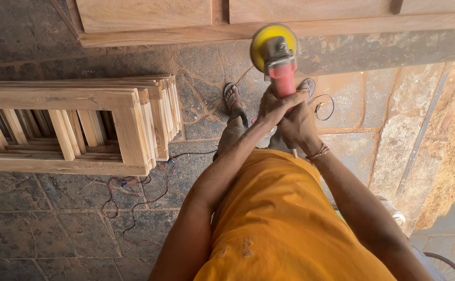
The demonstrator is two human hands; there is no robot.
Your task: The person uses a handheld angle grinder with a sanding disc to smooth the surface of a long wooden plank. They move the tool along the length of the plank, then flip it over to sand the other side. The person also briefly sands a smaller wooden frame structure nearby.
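A: Hands?
B: Left hand (pixel 273 105) and right hand (pixel 299 125) both clamped round the red angle grinder (pixel 282 73), held out in front of the orange shirt (pixel 285 224)

A: The disc?
B: Yellow sanding disc (pixel 265 44) at the wooden door (pixel 269 21) edge; contact unclear. Stacked wooden frames (pixel 71 125) lie left on stone floor (pixel 55 218)

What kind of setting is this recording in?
Probably a carpentry yard or outdoor woodworking spot: both hands grip a red disc sander at a wooden panel, with stacked wooden frames on a stone-paved floor.
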